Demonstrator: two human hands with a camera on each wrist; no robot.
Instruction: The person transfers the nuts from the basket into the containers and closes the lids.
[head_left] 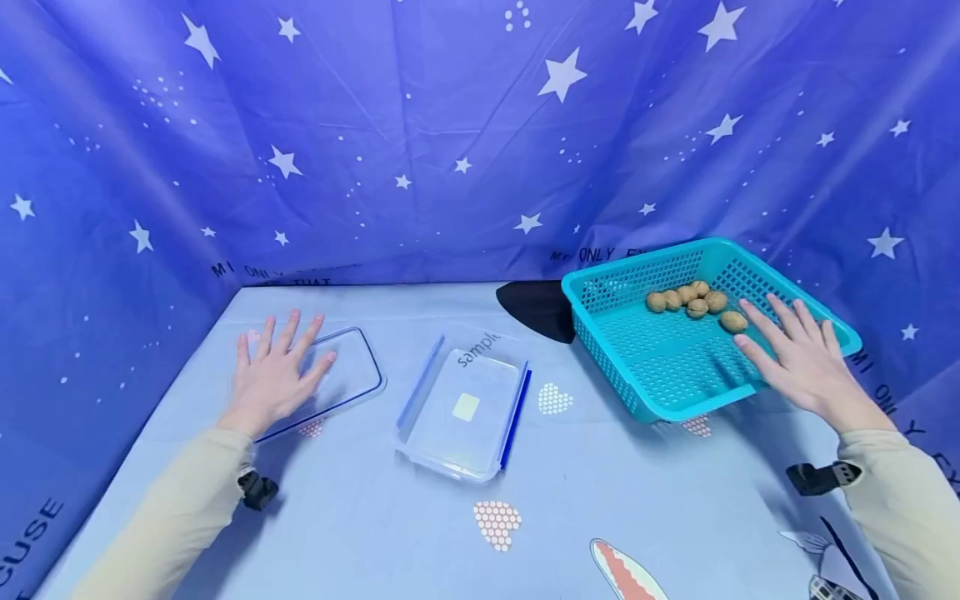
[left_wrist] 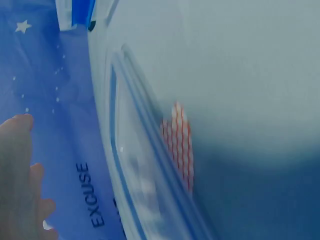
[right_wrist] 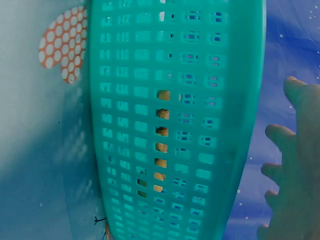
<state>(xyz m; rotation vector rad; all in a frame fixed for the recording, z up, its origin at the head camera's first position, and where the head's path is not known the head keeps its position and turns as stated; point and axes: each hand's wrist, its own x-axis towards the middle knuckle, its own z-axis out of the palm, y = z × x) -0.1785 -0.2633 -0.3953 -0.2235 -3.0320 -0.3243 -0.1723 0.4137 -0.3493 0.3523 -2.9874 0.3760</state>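
My left hand (head_left: 273, 377), fingers spread, is held over a clear lid with a blue seal (head_left: 378, 367) on the left of the table. In the left wrist view the lid (left_wrist: 142, 150) lies below the fingers. My right hand (head_left: 810, 362) is stretched out over the right rim of a turquoise basket (head_left: 652, 358), palm down, holding nothing. Several walnuts (head_left: 697, 307) lie together toward the back of that basket, and they show through its holes in the right wrist view. Between the hands stands a clear plastic container (head_left: 465, 433) with a pale square on its bottom.
A blue strip (head_left: 516, 421) runs along the container's right side. A black pointed shape (head_left: 536, 310) lies left of the basket, partly under it. The pale tablecloth (head_left: 375, 533) carries printed hearts, and a blue star-patterned curtain (head_left: 420, 125) hangs behind the table.
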